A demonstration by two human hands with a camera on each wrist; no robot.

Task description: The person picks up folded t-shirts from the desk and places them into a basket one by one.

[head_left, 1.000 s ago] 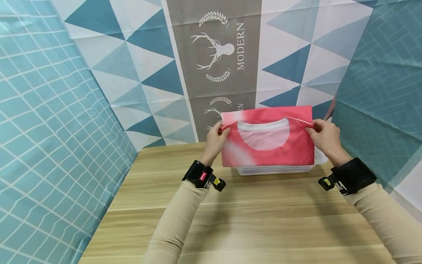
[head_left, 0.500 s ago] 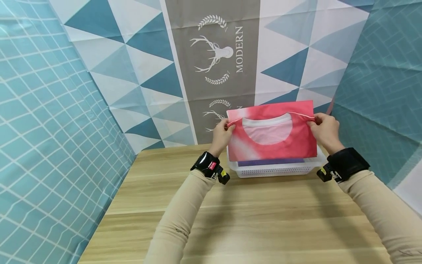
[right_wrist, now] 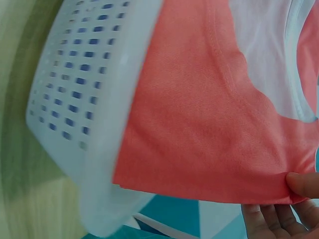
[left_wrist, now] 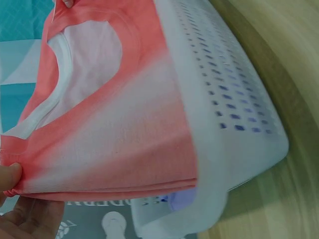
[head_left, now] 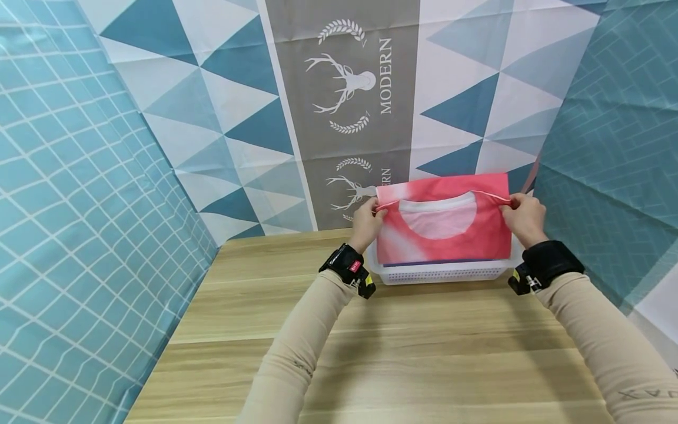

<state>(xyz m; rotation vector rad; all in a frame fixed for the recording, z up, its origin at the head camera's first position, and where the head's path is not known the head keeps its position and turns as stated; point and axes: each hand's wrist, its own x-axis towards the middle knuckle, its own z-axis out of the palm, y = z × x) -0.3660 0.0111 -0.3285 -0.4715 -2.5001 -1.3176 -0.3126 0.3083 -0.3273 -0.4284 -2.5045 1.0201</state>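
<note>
A folded pink-and-white T-shirt [head_left: 445, 235] with a white neckline hangs between both hands, over a white perforated plastic basket [head_left: 445, 274]. My left hand [head_left: 365, 225] pinches its left top corner between thumb and fingers; the left wrist view shows this thumb on the shirt [left_wrist: 149, 129]. At the opposite corner my right hand [head_left: 524, 219] pinches the cloth the same way. The shirt's lower edge lies at the basket's rim [right_wrist: 107, 129] in the right wrist view. Something purple [left_wrist: 182, 199] shows inside the basket beneath the shirt; most of it is hidden.
The basket stands near the back of a wooden table [head_left: 265, 306]. Behind it hangs a patterned cloth [head_left: 360, 118] with deer heads and triangles. Teal tiled cloth [head_left: 79, 206] lines the left side, and another teal sheet [head_left: 614, 165] lines the right.
The shirt first rose a little, showing more of the basket and the purple thing inside, then came down again. Both hands kept their pinch; the left hand shifted right.
</note>
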